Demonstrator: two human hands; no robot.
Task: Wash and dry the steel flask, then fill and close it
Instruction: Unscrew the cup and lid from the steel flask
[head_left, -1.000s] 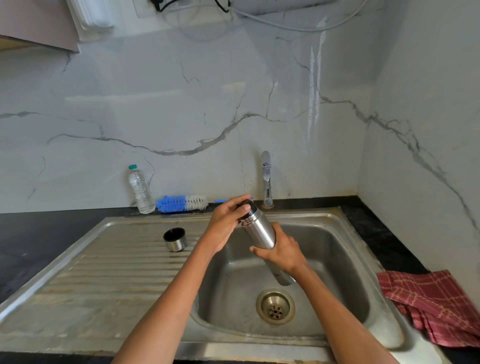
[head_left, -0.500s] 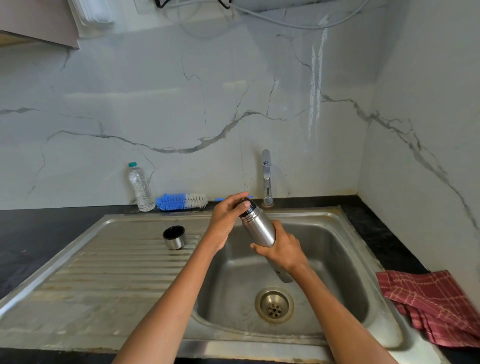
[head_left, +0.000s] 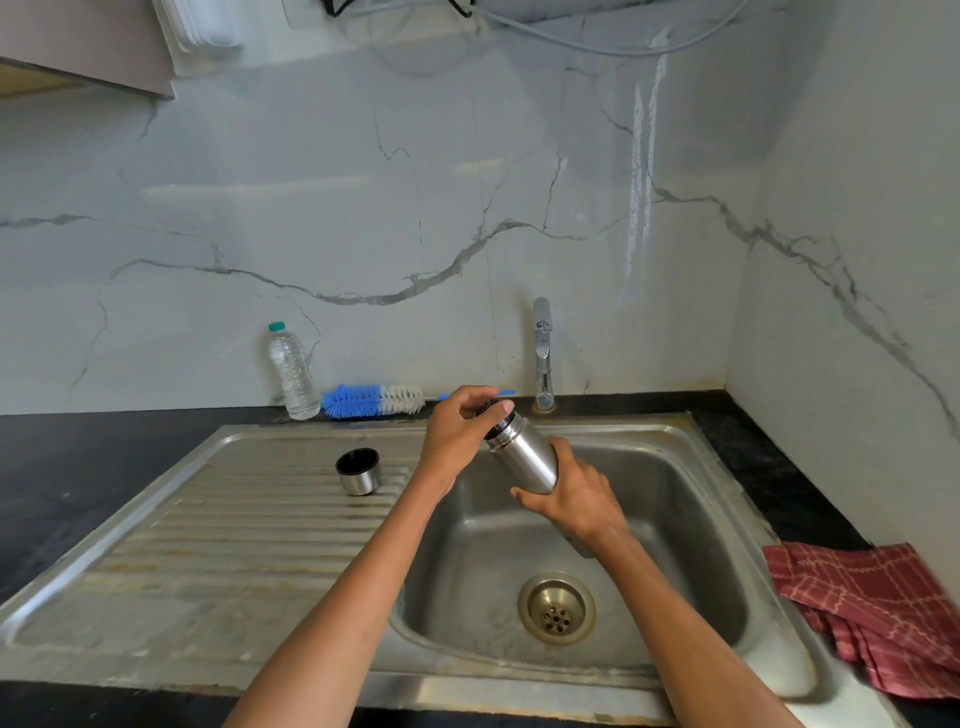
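Steel flask is held tilted over the sink basin, neck pointing up and away from the person. Right hand wraps the lower body, fingers curled round it, base hidden behind the hand. Left hand is on the neck end, fingers and thumb curled over the black stopper; can't tell if the stopper is seated or loose. Left of that grip, well apart: steel cup lid standing mouth-up on the ribbed drainboard. Beyond the left hand, against the wall: blue-and-white bottle brush lying flat, clear water bottle upright just beside its bristle end. Tap stands just past the flask neck, no water visible. Drain sits below the right hand. Red checked cloth lies on the counter, well right of the right-hand grip.
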